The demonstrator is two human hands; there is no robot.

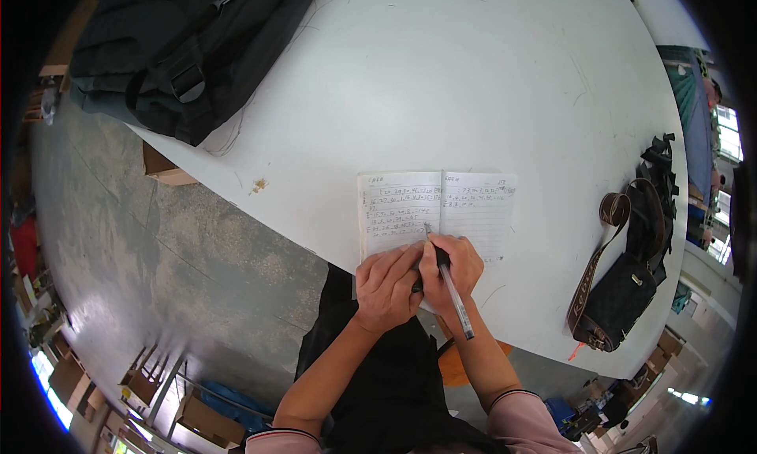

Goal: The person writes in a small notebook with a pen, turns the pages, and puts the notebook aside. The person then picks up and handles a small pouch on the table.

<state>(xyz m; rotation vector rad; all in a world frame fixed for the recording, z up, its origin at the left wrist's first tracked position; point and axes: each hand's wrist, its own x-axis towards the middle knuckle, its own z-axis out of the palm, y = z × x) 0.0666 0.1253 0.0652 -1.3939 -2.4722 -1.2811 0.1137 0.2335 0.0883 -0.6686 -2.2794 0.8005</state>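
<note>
An open lined notebook (477, 217) lies near the table's front edge, its left page full of handwritten lines and its right page written on only near the top. My right hand (456, 274) is closed around a pen (456, 302) with a clear barrel and black grip. The pen's tip meets the paper by the centre fold. Across the lower left page rests my left hand (388, 287), fingers laid out flat and touching the right hand. A small dark thing shows between the two hands; what it is cannot be made out.
A black backpack (189, 56) sits on the white table (473, 83) at the far left. On the right lie a dark shoulder bag (617, 300) with a wide patterned strap (587, 276) and black straps (658, 166). Below the table's left edge stands a cardboard box (165, 166).
</note>
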